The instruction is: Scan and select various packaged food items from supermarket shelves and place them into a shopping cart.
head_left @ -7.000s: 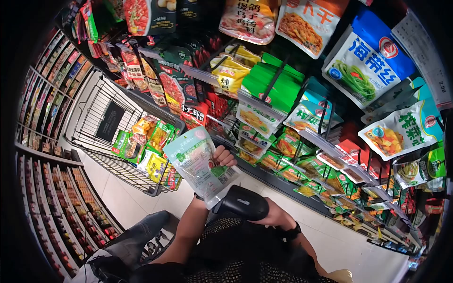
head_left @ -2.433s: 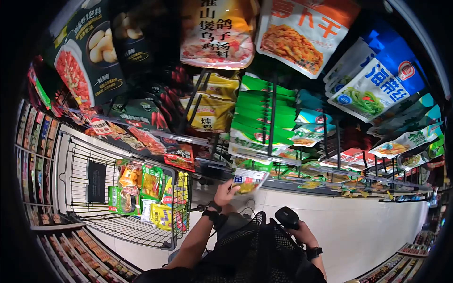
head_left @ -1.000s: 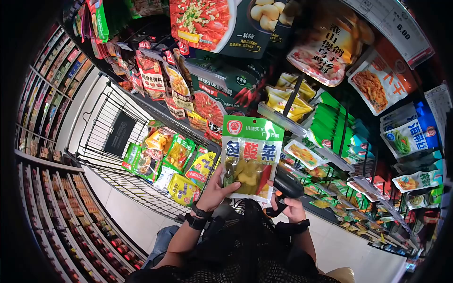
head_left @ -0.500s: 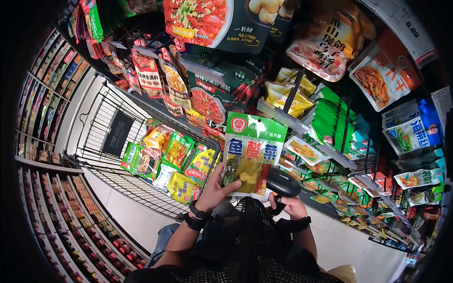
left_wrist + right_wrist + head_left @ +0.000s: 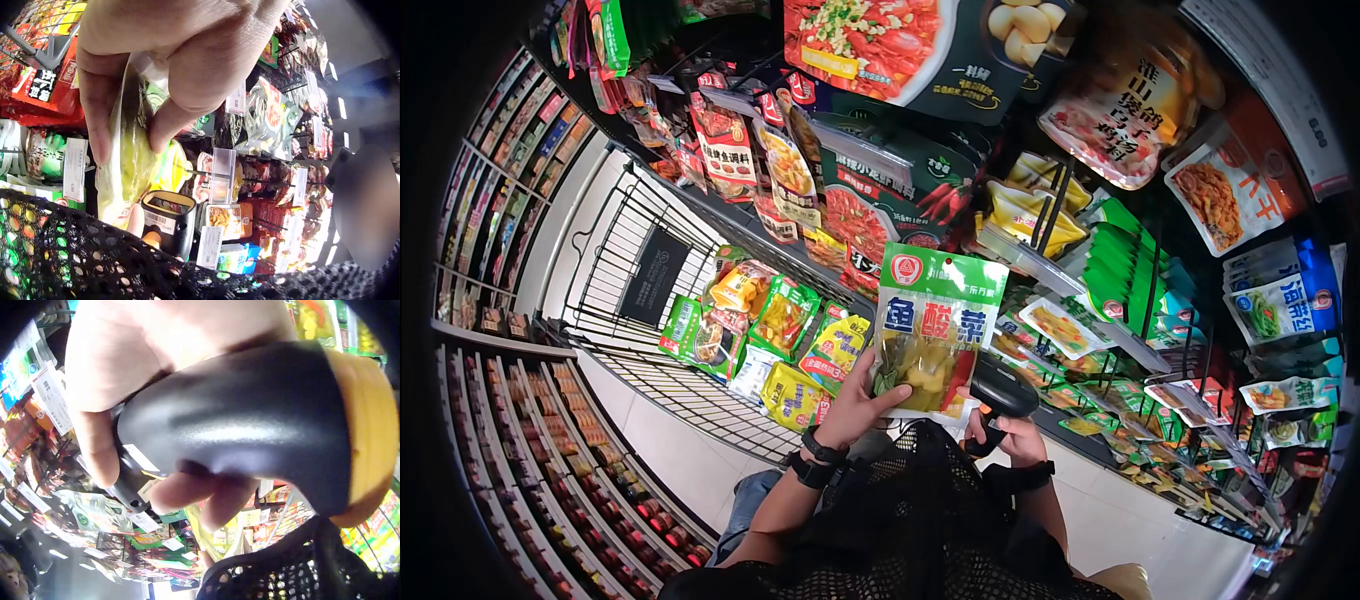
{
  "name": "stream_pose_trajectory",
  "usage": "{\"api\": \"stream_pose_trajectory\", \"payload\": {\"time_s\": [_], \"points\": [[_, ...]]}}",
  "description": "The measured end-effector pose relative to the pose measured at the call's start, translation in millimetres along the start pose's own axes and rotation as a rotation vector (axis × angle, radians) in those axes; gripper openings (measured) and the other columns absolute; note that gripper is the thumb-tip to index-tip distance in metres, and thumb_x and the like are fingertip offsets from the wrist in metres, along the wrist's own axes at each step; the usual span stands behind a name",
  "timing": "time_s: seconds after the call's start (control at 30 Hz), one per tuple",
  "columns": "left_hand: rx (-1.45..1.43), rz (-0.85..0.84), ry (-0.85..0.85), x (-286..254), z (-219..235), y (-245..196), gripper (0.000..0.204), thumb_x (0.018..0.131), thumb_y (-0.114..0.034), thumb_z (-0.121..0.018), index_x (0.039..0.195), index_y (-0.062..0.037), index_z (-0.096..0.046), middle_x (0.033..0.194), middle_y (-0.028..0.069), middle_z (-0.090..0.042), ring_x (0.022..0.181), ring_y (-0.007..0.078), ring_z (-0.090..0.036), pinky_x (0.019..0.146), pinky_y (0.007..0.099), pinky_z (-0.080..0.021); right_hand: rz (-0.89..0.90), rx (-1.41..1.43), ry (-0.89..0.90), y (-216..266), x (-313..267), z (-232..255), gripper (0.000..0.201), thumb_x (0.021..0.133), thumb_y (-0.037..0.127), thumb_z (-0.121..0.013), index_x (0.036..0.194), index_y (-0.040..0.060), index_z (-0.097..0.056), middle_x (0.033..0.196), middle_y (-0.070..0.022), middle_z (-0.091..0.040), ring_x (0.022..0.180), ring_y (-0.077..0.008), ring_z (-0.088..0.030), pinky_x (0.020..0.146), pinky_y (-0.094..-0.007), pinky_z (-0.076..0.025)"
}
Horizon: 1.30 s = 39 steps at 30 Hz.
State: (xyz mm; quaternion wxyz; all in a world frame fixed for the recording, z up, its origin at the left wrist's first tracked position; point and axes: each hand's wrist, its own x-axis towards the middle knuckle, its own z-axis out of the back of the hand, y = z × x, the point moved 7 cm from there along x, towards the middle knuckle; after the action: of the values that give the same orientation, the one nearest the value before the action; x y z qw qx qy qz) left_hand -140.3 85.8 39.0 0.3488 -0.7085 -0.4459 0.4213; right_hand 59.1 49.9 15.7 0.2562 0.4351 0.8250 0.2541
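Observation:
In the head view my left hand grips the lower left edge of a packet of pickled mustard greens, thumb across its front. The packet stands upright, its green top and printed front towards me. The left wrist view shows its side pinched between thumb and fingers. My right hand holds a black barcode scanner by its handle, beside the packet's lower right edge. In the right wrist view the scanner shows its yellow-orange end, with fingers curled round the body.
A wire shopping cart on the left holds several food packets. Racks of hanging seasoning pouches fill the front and right, with price strips jutting out. Shelves of jars curve along the far left. Pale floor shows below the racks.
Earlier the left hand held a bag with its back showing, then was low by the rack with a packet. Now the pickled greens are raised, front showing. The scanner has come up beside them.

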Motion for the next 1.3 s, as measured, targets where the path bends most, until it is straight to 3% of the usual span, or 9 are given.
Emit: {"api": "stream_pose_trajectory", "payload": {"time_s": [0.47, 0.57, 0.7, 0.73, 0.83, 0.93, 1.07, 1.2, 1.3], "points": [[-0.010, -0.043, -0.002, -8.9, -6.3, 5.7, 0.060, 0.081, 0.001, -0.064, 0.133, -0.0011, -0.033, 0.127, 0.0071, -0.048, 0.115, 0.0132, -0.047, 0.096, 0.0277, -0.039, -0.006, -0.043, 0.023, 1.7, -4.7, -2.3, 0.032, 0.081, 0.020, -0.061, 0.105, 0.0007, -0.052, 0.071, -0.0117, -0.054, 0.066, -0.0200, -0.055, 0.070, -0.0358, -0.049], [0.060, -0.070, -0.028, -10.8, -4.3, 1.9, 0.059, 0.081, 0.000, -0.065, 0.131, -0.0011, -0.034, 0.127, 0.0068, -0.048, 0.115, 0.0134, -0.047, 0.097, 0.0279, -0.038, 0.024, -0.018, 0.008, -4.4, -3.9, -0.2, 0.030, 0.082, 0.019, -0.060, 0.105, 0.0010, -0.052, 0.071, -0.0117, -0.054, 0.066, -0.0205, -0.055, 0.069, -0.0360, -0.049], [0.044, -0.116, -0.131, -31.6, -20.9, 14.6, 0.057, 0.081, 0.000, -0.065, 0.130, -0.0015, -0.035, 0.124, 0.0063, -0.049, 0.114, 0.0133, -0.047, 0.097, 0.0280, -0.038, -0.080, -0.036, 0.077, 2.6, -16.7, 16.0, 0.031, 0.082, 0.018, -0.060, 0.106, 0.0008, -0.053, 0.073, -0.0112, -0.054, 0.066, -0.0212, -0.054, 0.069, -0.0379, -0.049], [0.033, -0.102, -0.140, -37.3, -22.4, 17.2, 0.057, 0.081, 0.000, -0.065, 0.130, -0.0014, -0.035, 0.124, 0.0063, -0.049, 0.114, 0.0132, -0.047, 0.097, 0.0281, -0.038, -0.094, -0.047, 0.108, -1.8, -18.4, 18.9, 0.048, 0.082, 0.020, -0.060, 0.120, -0.0018, -0.042, 0.105, -0.0171, -0.046, 0.066, -0.0199, -0.054, 0.068, -0.0374, -0.049], [0.009, -0.110, -0.191, -48.6, -20.3, 18.7, 0.056, 0.081, 0.000, -0.065, 0.129, -0.0012, -0.035, 0.123, 0.0063, -0.050, 0.114, 0.0132, -0.047, 0.097, 0.0282, -0.038, -0.114, -0.030, 0.125, 0.6, -15.6, 12.0, 0.028, 0.081, 0.016, -0.060, 0.104, 0.0010, -0.055, 0.075, -0.0109, -0.055, 0.066, -0.0211, -0.054, 0.071, -0.0388, -0.048], [0.006, -0.135, -0.232, -53.4, -17.4, 14.2, 0.057, 0.081, 0.001, -0.064, 0.130, -0.0007, -0.035, 0.124, 0.0065, -0.050, 0.114, 0.0135, -0.048, 0.097, 0.0282, -0.038, -0.160, -0.029, 0.183, -3.6, -9.7, 10.0, 0.045, 0.079, 0.016, -0.061, 0.118, -0.0001, -0.050, 0.087, -0.0126, -0.058, 0.065, -0.0194, -0.054, 0.070, -0.0381, -0.048], [-0.070, -0.106, -0.261, -52.3, -14.1, 17.1, 0.061, 0.081, 0.002, -0.064, 0.133, -0.0003, -0.032, 0.126, 0.0073, -0.049, 0.115, 0.0143, -0.048, 0.097, 0.0280, -0.039, -0.175, -0.059, 0.197, -1.1, -2.3, 7.5, 0.051, 0.078, 0.016, -0.061, 0.123, -0.0007, -0.046, 0.096, -0.0153, -0.059, 0.064, -0.0186, -0.053, 0.070, -0.0374, -0.048], [-0.024, -0.144, -0.269, -46.1, -10.8, 10.0, 0.063, 0.081, 0.003, -0.063, 0.135, -0.0003, -0.030, 0.127, 0.0077, -0.048, 0.116, 0.0147, -0.048, 0.097, 0.0282, -0.039, -0.165, -0.058, 0.239, 1.7, 10.9, 11.1, 0.052, 0.078, 0.017, -0.062, 0.124, -0.0007, -0.046, 0.093, -0.0145, -0.059, 0.064, -0.0184, -0.053, 0.069, -0.0372, -0.048], [-0.079, -0.115, -0.254, -42.1, -8.1, 12.7, 0.068, 0.080, 0.005, -0.063, 0.137, -0.0024, -0.027, 0.130, 0.0077, -0.045, 0.117, 0.0164, -0.047, 0.098, 0.0300, -0.039, -0.176, -0.062, 0.275, 4.1, 15.0, 9.3, 0.054, 0.080, 0.018, -0.062, 0.127, -0.0002, -0.043, 0.104, -0.0167, -0.058, 0.063, -0.0171, -0.052, 0.068, -0.0356, -0.047]]}}
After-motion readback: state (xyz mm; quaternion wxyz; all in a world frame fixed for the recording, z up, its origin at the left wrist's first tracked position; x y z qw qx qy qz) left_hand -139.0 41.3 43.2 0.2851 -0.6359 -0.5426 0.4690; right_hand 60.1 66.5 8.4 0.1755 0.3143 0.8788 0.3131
